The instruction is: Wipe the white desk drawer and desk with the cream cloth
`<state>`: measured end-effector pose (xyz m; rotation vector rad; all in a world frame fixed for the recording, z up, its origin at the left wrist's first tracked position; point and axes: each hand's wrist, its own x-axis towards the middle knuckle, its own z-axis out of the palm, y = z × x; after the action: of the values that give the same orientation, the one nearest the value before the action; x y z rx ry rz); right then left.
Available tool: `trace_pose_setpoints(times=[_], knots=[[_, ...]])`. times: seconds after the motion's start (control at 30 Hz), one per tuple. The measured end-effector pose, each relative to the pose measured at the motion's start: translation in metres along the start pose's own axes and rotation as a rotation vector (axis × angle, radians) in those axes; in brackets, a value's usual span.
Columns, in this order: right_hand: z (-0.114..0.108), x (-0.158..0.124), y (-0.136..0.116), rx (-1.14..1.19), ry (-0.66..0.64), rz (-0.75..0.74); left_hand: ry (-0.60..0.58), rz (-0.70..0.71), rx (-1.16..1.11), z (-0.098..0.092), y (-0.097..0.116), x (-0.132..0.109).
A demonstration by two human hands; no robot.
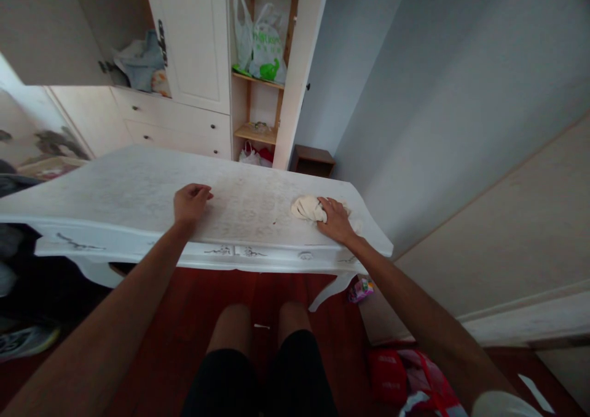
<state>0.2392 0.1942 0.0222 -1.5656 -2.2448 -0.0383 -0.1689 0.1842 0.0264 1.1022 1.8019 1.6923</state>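
A bunched cream cloth (308, 209) lies on the right part of the white desk (138, 177). My right hand (335, 219) grips it, fingers bent over its right side and pressing it against the desktop. Over the left-middle part of the desk is my left hand (191, 202), its fingers curled in loosely and nothing visible in them. Between the two hands the desktop shows brownish smudges and a small dark speck. Carved grey ornaments run along the desk's front edge.
Behind the desk stands a white wardrobe (198, 42) with open doors and plastic bags (267, 45) on a shelf. A brown box-shaped stand (313, 159) is by the blue-grey wall. Red bags (391, 374) lie on the floor at right, and a shoe (27, 341) at left.
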Motion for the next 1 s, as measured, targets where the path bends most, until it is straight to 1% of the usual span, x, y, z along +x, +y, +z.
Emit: trace_pose_setpoints(times=[0.07,0.1,0.13,0.17,0.2,0.27,0.3,0.33,0.37,0.43,0.5,0.6,0.67,0.77,0.93,1.0], knots=[[-0.012,-0.002,0.014,0.127,-0.118,-0.072,0.001,-0.001,0.019,0.0,-0.001,0.001],[-0.019,-0.003,0.022,0.212,-0.159,-0.104,0.0,0.0,0.028,0.0,-0.001,0.001],[-0.027,-0.003,0.03,0.303,-0.168,-0.12,-0.002,0.005,0.033,0.0,-0.002,0.001],[-0.034,-0.003,0.038,0.39,-0.132,-0.113,-0.004,0.011,0.033,0.0,-0.002,0.001],[-0.041,-0.002,0.046,0.459,-0.05,-0.082,-0.006,0.014,0.031,-0.001,-0.001,0.0],[-0.051,0.001,0.064,0.522,0.194,0.036,-0.005,0.008,0.026,-0.001,-0.001,0.0],[-0.053,0.002,0.073,0.526,0.31,0.106,-0.003,0.003,0.027,-0.001,0.0,-0.001],[-0.053,0.003,0.083,0.525,0.394,0.175,0.0,0.0,0.028,-0.001,0.0,-0.001],[-0.051,0.003,0.093,0.535,0.443,0.246,0.004,-0.001,0.029,-0.001,0.0,-0.001],[-0.043,0.001,0.11,0.602,0.458,0.383,0.01,0.0,0.026,-0.001,0.001,-0.001],[-0.032,-0.003,0.124,0.724,0.458,0.492,0.015,-0.002,0.021,-0.001,0.003,-0.003],[-0.019,-0.009,0.138,0.913,0.558,0.622,0.009,-0.004,0.025,-0.002,0.009,-0.007],[-0.016,-0.012,0.143,0.957,0.613,0.678,0.024,0.012,0.046,-0.003,0.013,-0.011],[-0.016,-0.012,0.146,0.947,0.602,0.669,0.058,0.038,0.087,-0.005,0.017,-0.016],[-0.014,-0.012,0.147,0.992,0.594,0.48,0.09,0.024,0.068,-0.006,0.014,-0.017],[-0.013,-0.012,0.148,0.996,0.628,0.459,0.1,0.018,0.039,-0.004,0.013,-0.017]])
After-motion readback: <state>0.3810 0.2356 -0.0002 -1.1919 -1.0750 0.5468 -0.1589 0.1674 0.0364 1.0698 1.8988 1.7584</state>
